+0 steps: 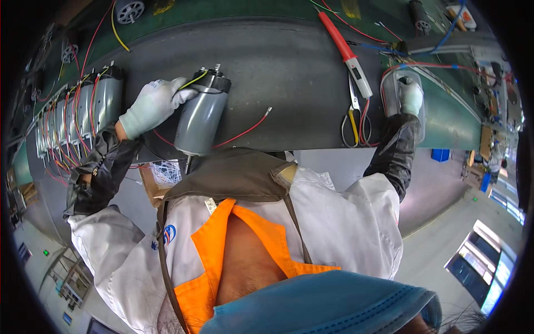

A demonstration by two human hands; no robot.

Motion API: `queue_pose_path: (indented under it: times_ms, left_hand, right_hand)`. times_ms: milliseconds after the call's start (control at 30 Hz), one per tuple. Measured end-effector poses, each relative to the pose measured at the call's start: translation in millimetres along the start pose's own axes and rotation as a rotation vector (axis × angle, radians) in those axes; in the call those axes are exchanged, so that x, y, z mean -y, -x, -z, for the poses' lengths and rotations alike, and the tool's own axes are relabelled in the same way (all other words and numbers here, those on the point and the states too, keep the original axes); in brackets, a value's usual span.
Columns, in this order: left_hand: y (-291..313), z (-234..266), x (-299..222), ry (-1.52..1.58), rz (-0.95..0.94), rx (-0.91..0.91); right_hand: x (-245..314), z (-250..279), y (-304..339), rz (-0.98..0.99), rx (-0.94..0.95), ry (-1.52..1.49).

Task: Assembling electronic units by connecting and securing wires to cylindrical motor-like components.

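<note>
A grey cylindrical electric motor with a black end cap lies slightly tilted on the dark bench, its shaft pointing toward me. At its far end, my gloved left hand is closed, pinching the yellow-green wire between thumb and fingers beside the casing. A red wire trails from the motor to the right. Far to the right, my gloved right hand reaches into a clear plastic bin. Its fingers are curled in around something dark that I cannot make out.
Several similar motors with red wires stand in a row on the left. A red-and-white pen-like tool and yellow-handled scissors lie left of the bin. Below the bench edge sits a cardboard box of white strips. Loose cables run along the right.
</note>
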State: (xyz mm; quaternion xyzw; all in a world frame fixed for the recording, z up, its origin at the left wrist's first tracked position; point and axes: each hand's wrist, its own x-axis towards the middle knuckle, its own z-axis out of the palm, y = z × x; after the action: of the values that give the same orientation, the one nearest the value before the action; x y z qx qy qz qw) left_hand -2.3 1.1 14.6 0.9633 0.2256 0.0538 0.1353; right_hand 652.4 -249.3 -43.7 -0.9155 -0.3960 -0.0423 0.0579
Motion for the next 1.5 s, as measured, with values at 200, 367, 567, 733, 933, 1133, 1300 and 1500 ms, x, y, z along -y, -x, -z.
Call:
queue_pose_path:
  times_ms: [200,367,567,733,933,1133,1300,1500]
  left_hand:
    - [-8,35,-6,1.177,0.705,0.436]
    - [-18,66,-4,0.777,0.743,0.685]
    - [-18,71,4,0.711,0.629,0.781]
    - [-22,71,9,0.886,0.660,0.780]
    - [-8,102,2,0.962,0.612,0.821]
    - [26,66,22,1.056,0.268,0.487]
    - [24,1,19,1.025,0.383,0.146]
    - [-4,4,-25,1.045,0.802,-0.072]
  right_hand:
    - [23,38,35,-0.082,-0.128,-0.358]
    - [95,109,80,0.067,-0.284,-0.627]
    - [217,128,132,-0.086,0.248,-1.421]
    - [312,77,170,0.023,0.939,-1.894]
    - [408,40,230,0.861,0.296,-1.135]
    - [431,34,216,1.344,0.045,-0.792]
    - [436,36,212,1.376,-0.004,-0.750]
    - [438,48,209,0.206,0.633,-1.678]
